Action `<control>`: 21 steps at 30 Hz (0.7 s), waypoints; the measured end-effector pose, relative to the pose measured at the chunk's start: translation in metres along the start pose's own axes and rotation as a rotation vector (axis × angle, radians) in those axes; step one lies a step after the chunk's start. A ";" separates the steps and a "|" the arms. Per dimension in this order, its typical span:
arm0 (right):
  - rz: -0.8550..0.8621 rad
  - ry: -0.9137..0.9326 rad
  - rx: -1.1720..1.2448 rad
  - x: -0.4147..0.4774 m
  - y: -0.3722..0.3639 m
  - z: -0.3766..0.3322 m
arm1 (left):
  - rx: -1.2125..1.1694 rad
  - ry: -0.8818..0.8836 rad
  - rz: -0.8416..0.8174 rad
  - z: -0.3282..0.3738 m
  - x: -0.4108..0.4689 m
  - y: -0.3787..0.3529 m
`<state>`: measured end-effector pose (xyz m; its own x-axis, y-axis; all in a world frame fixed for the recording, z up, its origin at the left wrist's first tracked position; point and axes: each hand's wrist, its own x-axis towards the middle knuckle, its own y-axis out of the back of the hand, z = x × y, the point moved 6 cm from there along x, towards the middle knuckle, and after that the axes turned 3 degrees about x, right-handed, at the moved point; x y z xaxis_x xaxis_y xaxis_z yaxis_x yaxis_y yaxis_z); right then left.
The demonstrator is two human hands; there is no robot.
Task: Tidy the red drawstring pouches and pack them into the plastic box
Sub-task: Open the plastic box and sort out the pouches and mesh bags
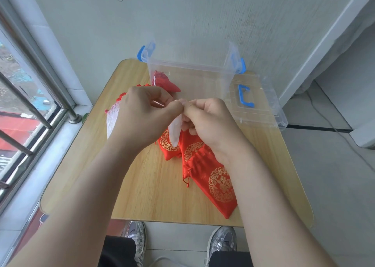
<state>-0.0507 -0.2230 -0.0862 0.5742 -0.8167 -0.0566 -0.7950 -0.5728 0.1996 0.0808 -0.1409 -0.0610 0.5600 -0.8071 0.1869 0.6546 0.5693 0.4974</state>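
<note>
- The box [188, 67], beyond the hands, holds one pouch [162, 82]; packing looks barely begun.
- Loose pouches [219, 183] lie under the right hand [211, 120].
- The hands meet, left hand [140, 112] and right both pinching a white piece [175, 131]; next, probably straighten it, then reach forward.

Counter [142, 195]: light wood-grain top, rounded corners.
Far edge: clear plastic box [190, 66], open, blue latches at both ends.
Just right of box: clear lid [261, 112] lying flat, blue handle [244, 96] up, right corner overhanging counter edge.
Middle to near right: red pouches with gold round prints, overlapping. Near pouch [220, 185] lies flat, drawstring loose at its left. Second pouch [192, 151] and third pouch [167, 147] behind it.
Left side: white mesh bag [112, 116], red cloth [121, 95] at far end, partly hidden.
</note>
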 end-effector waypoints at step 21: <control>-0.119 -0.206 0.318 0.004 -0.003 0.009 | 0.059 -0.304 -0.200 0.006 -0.006 -0.006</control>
<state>-0.0482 -0.2251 -0.0962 0.6403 -0.7218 -0.2628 -0.7649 -0.6306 -0.1316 0.0708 -0.1400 -0.0600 0.2414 -0.9162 0.3198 0.7007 0.3926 0.5957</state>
